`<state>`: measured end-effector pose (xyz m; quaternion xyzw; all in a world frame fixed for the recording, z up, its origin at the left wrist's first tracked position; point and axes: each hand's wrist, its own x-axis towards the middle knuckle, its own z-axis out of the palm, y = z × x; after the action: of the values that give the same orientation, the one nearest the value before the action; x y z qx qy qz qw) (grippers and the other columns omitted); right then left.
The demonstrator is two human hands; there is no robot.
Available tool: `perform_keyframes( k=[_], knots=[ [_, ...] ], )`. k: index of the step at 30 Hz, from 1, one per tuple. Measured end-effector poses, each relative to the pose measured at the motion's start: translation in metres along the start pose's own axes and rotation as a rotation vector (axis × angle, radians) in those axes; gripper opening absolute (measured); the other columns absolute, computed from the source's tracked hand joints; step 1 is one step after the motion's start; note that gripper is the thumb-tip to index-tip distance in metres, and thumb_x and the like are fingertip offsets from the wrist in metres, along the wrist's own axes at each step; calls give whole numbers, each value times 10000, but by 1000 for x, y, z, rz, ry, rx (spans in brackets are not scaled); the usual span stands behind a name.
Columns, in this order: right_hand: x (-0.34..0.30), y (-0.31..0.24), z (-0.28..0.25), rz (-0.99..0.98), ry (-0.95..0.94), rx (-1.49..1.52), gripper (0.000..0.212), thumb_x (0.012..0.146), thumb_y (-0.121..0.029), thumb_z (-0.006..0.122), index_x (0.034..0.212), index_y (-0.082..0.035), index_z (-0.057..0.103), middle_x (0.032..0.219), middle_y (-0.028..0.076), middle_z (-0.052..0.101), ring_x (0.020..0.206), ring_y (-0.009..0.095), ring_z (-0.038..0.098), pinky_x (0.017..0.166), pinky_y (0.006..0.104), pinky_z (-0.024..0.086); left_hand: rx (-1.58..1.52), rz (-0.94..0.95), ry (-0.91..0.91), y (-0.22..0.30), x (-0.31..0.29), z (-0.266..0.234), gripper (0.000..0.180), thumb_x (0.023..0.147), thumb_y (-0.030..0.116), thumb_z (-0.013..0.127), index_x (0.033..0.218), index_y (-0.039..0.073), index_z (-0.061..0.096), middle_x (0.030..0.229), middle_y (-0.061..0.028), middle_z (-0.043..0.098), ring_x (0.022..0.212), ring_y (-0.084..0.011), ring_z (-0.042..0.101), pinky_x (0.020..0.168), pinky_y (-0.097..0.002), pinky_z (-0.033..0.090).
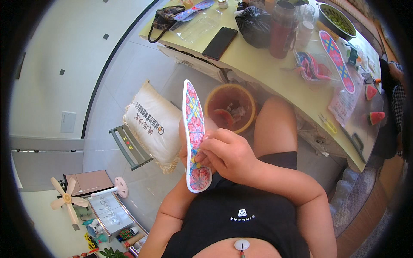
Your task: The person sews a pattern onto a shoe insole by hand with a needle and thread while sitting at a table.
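Observation:
An embroidered insole (195, 122), white-edged with pink, blue and yellow patterning, stands nearly upright before my torso. My left hand (183, 155) holds it from behind, with most of its fingers hidden by the insole. On the patterned face, near the lower middle, my right hand (230, 155) is closed with thumb and fingertips pinched together. Any needle or thread in that pinch is too small to make out. A second patterned insole (337, 62) lies on the table at the right, beside a bag of coloured thread (310, 66).
The yellowish table (258, 71) carries a phone (220, 43), a black plastic bag (254, 28), a thermos (282, 32), yellow-handled snips (329, 124), a knife (358, 142) and watermelon pieces (375, 118). Below stand a bin (211, 101), a cushion (152, 120) and a small stool (129, 147). Another person sits at right.

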<state>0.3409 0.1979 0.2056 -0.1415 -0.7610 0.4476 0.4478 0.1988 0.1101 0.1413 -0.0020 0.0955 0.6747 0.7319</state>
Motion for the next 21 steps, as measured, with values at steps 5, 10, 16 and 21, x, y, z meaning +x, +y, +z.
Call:
perform_keyframes(
  k=[5, 10, 16, 21],
  knots=[
    [0, 2, 1, -45, 38, -37, 155, 814, 95, 631, 939, 6, 616, 885, 127, 612, 748, 237, 687, 680, 319, 549, -6, 10, 7, -2, 0, 5, 445, 899, 450, 504, 1072, 40, 499, 569, 78, 427, 439, -38, 386, 417, -200, 322],
    [-1, 0, 1, -11, 20, 12, 142, 819, 90, 633, 930, 2, 628, 874, 123, 608, 751, 235, 690, 672, 324, 548, -72, 32, -50, -2, 6, 0, 352, 895, 358, 538, 1047, 42, 506, 580, 51, 445, 460, -60, 422, 444, -199, 344],
    [-8, 10, -15, 224, 62, 69, 109, 808, 55, 660, 894, -10, 644, 814, 97, 583, 734, 234, 620, 656, 313, 496, 433, 113, 309, -2, 16, 60, 191, 893, 143, 584, 1040, 34, 532, 747, -65, 621, 608, -132, 592, 503, -229, 442],
    [-38, 52, -18, 602, 4, 654, 39, 888, -28, 668, 908, 4, 657, 854, 8, 598, 796, 97, 550, 733, 260, 454, 821, 181, 271, -4, 14, 66, 430, 855, -16, 637, 1259, -38, 490, 1191, -120, 631, 1086, -176, 616, 993, -324, 469]
  ],
)
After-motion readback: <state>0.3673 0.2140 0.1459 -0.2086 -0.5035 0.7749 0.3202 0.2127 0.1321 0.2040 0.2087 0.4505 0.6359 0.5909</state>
